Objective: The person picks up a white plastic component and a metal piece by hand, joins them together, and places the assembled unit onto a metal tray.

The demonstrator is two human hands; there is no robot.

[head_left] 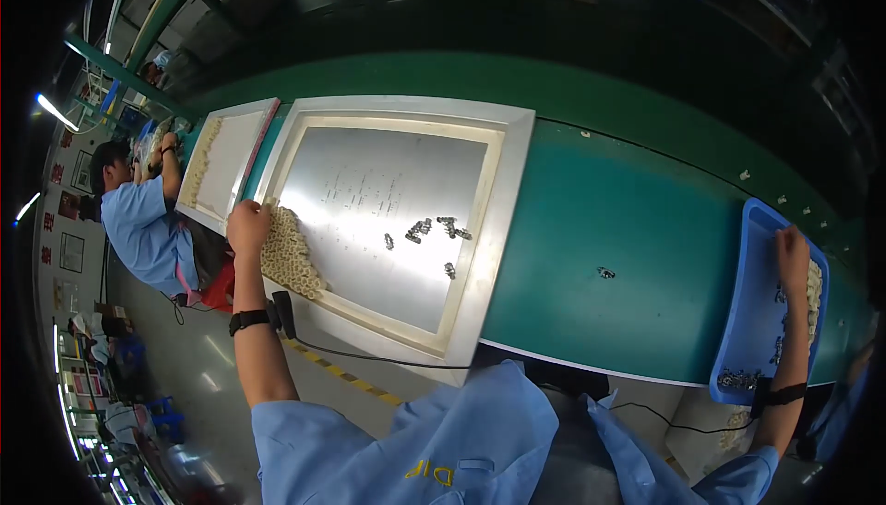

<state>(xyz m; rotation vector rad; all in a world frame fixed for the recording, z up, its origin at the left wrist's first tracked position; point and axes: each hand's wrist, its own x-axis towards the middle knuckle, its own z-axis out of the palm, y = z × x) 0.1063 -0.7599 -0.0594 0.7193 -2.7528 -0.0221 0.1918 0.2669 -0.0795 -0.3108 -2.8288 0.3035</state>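
My left hand (249,227) is at the left rim of a white-framed metal screen (517,173), its fingers curled together at the top end of a pile of small cream ring-like parts (291,251). What those fingers hold, if anything, is hidden. Out to the far right, my right hand (792,258) hangs over a blue plastic tray (741,306) with fingers bent inward; I cannot make out anything in them. Cream parts (813,302) line the tray's right side, and small dark metal parts (738,379) lie at its near end. Several dark metal parts (420,230) are scattered on the screen.
A single metal part (605,272) lies on the green work surface (572,320) between frame and tray. Small pale pieces (746,174) sit behind the tray. A second framed panel (224,159) stands left, beside a co-worker (152,223) in blue. A black cable (369,355) crosses the near frame edge.
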